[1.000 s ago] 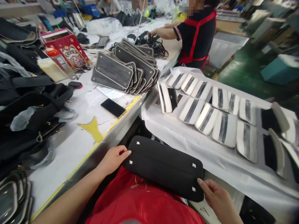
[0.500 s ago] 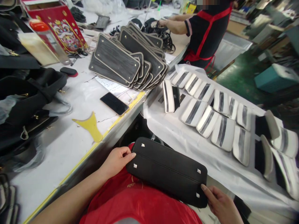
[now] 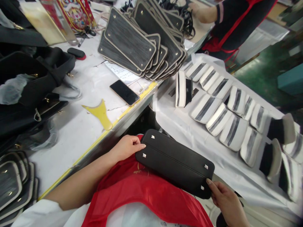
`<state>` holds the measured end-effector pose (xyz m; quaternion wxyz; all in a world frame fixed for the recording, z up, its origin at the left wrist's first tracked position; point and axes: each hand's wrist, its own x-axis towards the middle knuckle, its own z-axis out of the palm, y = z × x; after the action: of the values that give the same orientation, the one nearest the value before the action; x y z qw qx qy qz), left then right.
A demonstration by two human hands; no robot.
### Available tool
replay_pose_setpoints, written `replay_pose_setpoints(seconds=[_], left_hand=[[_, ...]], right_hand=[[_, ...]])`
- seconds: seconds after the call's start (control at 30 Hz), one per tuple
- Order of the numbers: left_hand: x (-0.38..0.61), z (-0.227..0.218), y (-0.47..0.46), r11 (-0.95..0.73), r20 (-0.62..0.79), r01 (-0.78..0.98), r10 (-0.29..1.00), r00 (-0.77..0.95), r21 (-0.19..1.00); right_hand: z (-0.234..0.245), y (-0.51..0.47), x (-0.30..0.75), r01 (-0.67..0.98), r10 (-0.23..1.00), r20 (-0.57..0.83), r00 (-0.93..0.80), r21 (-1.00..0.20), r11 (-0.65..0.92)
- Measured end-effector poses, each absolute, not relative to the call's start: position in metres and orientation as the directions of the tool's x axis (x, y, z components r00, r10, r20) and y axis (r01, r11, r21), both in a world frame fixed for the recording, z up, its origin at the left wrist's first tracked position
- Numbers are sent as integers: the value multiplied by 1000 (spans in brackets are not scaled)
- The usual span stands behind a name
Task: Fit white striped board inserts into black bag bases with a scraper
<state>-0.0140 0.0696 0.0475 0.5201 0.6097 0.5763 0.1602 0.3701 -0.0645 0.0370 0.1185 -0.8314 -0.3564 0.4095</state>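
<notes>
A black bag base panel (image 3: 175,162) with rounded corners is held out over my lap, tilted down to the right. A stitched seam runs along its middle, and a small pale metal tab shows near each corner. My left hand (image 3: 130,146) pinches its left end, thumb on top. At the opposite end my right hand (image 3: 223,197) grips the edge, also thumb uppermost. The fingers beneath the panel are hidden on both sides.
Grey-edged panels (image 3: 130,37) lie heaped on the white table (image 3: 78,126), near a phone (image 3: 124,92) and a yellow template (image 3: 100,114). Black bags (image 3: 30,78) crowd the left. White striped pieces (image 3: 205,107) cover the right-hand surface. A co-worker's arm (image 3: 205,14) reaches in behind.
The view has shifted down and to the left, so the surroundings appear higher and further right. Both hands keep their hold on the panel, which stays over my lap.
</notes>
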Motion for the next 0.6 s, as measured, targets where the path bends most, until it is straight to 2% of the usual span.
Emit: replay_pose_setpoints(seconds=[0.13,0.3,0.6], left_hand=[[-16,46,76,213,-427,529,845,321,821],[-15,45,76,213,-437,558,845,307,802],[-11,51,67,32,-293,679,916,273,733]], right_hand=[[41,-63,369,514,673,-605,425,-451,-730],[45,-62,364,459,656,-618,434,-474,-751],[44,-62,362,439,680,-596,427,-521,-732]])
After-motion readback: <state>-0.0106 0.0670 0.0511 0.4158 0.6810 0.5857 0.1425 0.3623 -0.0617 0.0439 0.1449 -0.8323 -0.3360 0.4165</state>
